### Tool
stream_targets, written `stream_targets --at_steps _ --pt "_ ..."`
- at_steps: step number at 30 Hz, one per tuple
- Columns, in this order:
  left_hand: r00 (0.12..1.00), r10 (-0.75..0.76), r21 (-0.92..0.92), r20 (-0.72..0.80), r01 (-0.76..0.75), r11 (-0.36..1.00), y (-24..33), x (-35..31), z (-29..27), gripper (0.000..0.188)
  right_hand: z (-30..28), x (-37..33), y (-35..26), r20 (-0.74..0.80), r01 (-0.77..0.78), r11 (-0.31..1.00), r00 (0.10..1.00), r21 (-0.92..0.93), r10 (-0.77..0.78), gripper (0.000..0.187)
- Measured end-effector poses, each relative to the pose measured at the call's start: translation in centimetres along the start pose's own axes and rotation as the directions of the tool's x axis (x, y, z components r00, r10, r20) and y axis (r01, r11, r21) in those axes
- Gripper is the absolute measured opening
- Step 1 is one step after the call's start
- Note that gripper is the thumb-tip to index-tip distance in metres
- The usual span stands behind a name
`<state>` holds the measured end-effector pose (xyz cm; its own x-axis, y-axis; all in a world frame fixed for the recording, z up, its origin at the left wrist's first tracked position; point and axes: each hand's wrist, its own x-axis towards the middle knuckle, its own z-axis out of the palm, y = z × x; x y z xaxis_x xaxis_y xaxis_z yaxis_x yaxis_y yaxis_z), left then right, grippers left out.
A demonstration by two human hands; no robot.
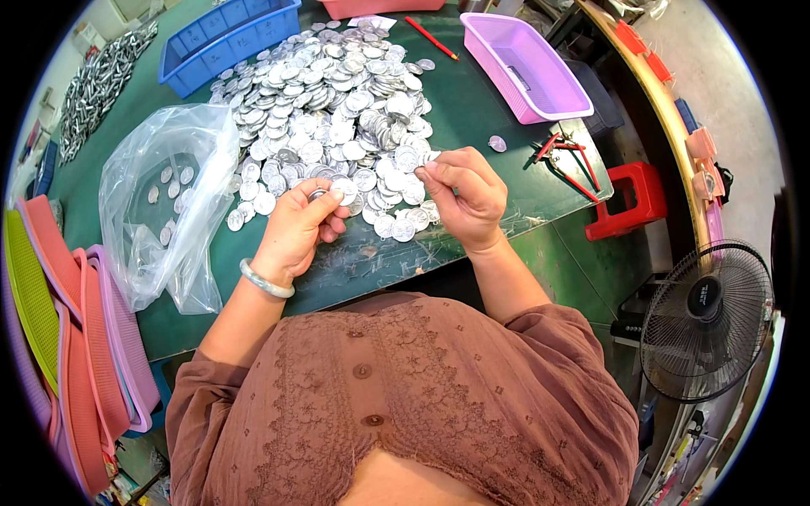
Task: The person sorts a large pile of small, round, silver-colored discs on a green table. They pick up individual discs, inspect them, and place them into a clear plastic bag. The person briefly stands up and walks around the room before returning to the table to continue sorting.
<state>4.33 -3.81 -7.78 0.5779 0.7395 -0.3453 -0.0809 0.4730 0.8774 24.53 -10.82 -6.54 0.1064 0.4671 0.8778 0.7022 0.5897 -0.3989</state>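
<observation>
A big heap of round silver medallions (329,101) covers the middle of a green worktable (337,295). Over its near edge, my left hand (295,223) pinches a medallion (344,189) between thumb and fingers, with the edge of another apparently tucked in the fingers. My right hand (467,201), a little to the right, is closed with thumb against forefinger on a medallion (429,158), mostly covered by the fingertips. Left of the heap lies a clear plastic bag (135,253) with several medallions inside.
Behind the heap stands a blue bin (232,46); right of it are a red pencil (431,38) and a lilac basket (506,55). Red-handled pliers (578,164) lie near the right corner, beside a red stool (629,201). A fan (704,320) stands right, stacked baskets (76,337) left.
</observation>
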Motion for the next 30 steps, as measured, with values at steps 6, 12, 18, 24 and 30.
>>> stream_targets --at_steps 6,12,18,24,30 --pt "1.0 0.003 0.009 0.011 -0.003 1.0 0.04 -0.01 -0.04 0.01 -0.03 0.07 0.07 -0.015 0.052 0.998 0.999 -0.028 -0.052 0.02" --pt "1.0 -0.002 0.011 0.004 0.002 1.0 0.07 0.03 0.1 0.009 0.03 -0.07 0.15 -0.035 0.058 0.998 0.998 -0.031 -0.059 0.023" --pt "1.0 -0.001 0.016 0.011 0.001 1.0 0.09 0.07 0.03 0.009 0.0 -0.13 -0.07 -0.035 -0.02 1.0 0.999 -0.002 0.02 0.021" --pt "1.0 -0.005 0.032 0.006 0.005 0.999 0.33 -0.2 0.1 0.011 0.22 -0.21 0.12 -0.019 -0.165 0.984 0.986 0.061 0.166 0.015" --pt "1.0 -0.017 0.011 0.018 0.016 1.0 0.51 -0.29 -0.03 0.013 0.39 -0.65 0.18 0.055 -0.385 0.894 0.922 0.228 0.383 0.008"
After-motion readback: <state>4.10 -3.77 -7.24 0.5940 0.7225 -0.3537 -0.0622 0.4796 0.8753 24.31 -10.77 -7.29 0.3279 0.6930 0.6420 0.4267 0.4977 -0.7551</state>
